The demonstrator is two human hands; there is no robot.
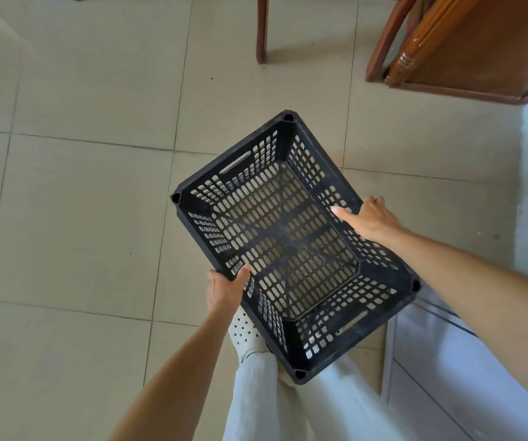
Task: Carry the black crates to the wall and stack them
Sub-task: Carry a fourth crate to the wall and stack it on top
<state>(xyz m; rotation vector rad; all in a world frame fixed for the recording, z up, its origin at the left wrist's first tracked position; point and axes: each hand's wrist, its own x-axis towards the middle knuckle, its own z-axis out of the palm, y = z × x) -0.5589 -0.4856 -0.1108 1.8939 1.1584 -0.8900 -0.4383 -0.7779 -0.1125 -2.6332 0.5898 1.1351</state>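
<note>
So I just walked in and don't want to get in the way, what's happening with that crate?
A person is holding one empty black crate up over their legs, above the tiled floor. The left hand grips one long rim and the right hand grips the opposite one, thumb lying inside. Wooden furniture stands ahead on the right. No other crate or stack is in view.

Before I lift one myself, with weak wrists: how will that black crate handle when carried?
Probably light for its size: the black crate is empty, its walls and base mostly slots. Likely stiff: it keeps its box shape with the left hand and right hand gripping only opposite rims. Unlikely to slip, since the rim offers a firm edge.
</note>
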